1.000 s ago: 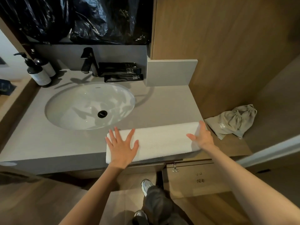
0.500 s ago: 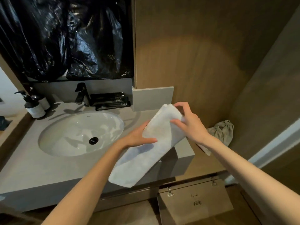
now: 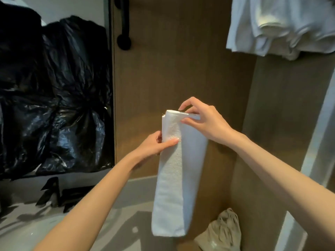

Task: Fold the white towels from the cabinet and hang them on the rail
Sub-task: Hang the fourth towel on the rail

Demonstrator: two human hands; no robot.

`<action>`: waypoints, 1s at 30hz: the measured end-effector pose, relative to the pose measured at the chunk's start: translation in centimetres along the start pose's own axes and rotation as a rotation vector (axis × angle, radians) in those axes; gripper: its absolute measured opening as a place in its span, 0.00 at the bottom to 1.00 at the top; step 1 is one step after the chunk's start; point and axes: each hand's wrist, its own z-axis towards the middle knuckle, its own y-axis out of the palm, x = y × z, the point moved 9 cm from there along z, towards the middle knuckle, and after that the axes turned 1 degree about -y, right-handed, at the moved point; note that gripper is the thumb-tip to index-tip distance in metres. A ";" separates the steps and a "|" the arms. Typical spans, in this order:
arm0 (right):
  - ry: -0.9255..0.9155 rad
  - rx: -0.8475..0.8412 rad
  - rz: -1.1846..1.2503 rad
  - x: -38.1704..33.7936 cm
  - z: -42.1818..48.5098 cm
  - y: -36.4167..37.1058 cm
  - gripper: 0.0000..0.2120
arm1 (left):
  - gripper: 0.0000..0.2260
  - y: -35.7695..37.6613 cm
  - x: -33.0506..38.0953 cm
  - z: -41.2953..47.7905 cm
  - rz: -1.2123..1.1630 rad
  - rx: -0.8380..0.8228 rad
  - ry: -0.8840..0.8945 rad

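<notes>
**Head view.** The index finger and thumb of the right hand (image 3: pixel 204 122) pinch the top edge of the folded white terry towel (image 3: pixel 174 178), and its other fingers curl loosely above. Just below, the left hand (image 3: pixel 154 147) grips the towel's left edge. Its thumb lies flat across the front face, and its other fingers are hidden behind the cloth.

Beneath both grips the towel hangs as a long, narrow, upright strip. Its lower end is free in the air above the grey stone countertop (image 3: pixel 126 223).

**Change.** One second ago this towel lay flat along the counter edge under two spread palms. Half a second ago it was being lifted at a slant. It now hangs upright before the brown wooden wall panel (image 3: pixel 181 60), and the view has tilted upward.

**Surroundings.**
- Above and right of the right fingers hang crumpled white towels (image 3: pixel 282 24); what carries them is not visible.
- Left of the left hand, black plastic sheeting (image 3: pixel 54 96) covers the wall.
- Below and right of the towel's lower end lies a beige drawstring cloth bag (image 3: pixel 223 230).

**Judgement.** Folding of this towel appears finished, and the step in hand is carrying it to the rail. The next move probably calls for lifting it up and to the right, then draping it without letting the layers slip apart.
</notes>
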 end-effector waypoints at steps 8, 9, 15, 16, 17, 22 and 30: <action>-0.135 0.231 -0.047 0.5 7.0 -15.0 0.11 | 0.18 1.7 14.0 4.8 0.069 0.054 0.174; -0.157 0.263 -0.075 0.3 7.7 -16.4 0.10 | 0.17 1.8 15.5 5.3 0.054 0.061 0.195; -0.225 0.380 -0.517 -2.4 10.7 -22.1 0.24 | 0.19 1.4 24.6 7.9 -0.009 0.160 0.342; -0.216 0.382 -0.526 -2.3 10.9 -22.5 0.29 | 0.19 1.1 25.9 8.2 -0.027 0.185 0.357; -0.218 0.391 -0.506 -2.1 10.9 -22.8 0.33 | 0.19 0.8 27.1 8.5 -0.050 0.214 0.367; -0.194 0.517 -0.251 -0.1 9.7 -23.2 0.32 | 0.19 -0.8 33.2 9.6 -0.184 0.269 0.389; -0.250 0.584 0.220 1.6 13.6 -25.0 0.32 | 0.19 -3.4 40.7 12.0 -0.297 0.299 0.495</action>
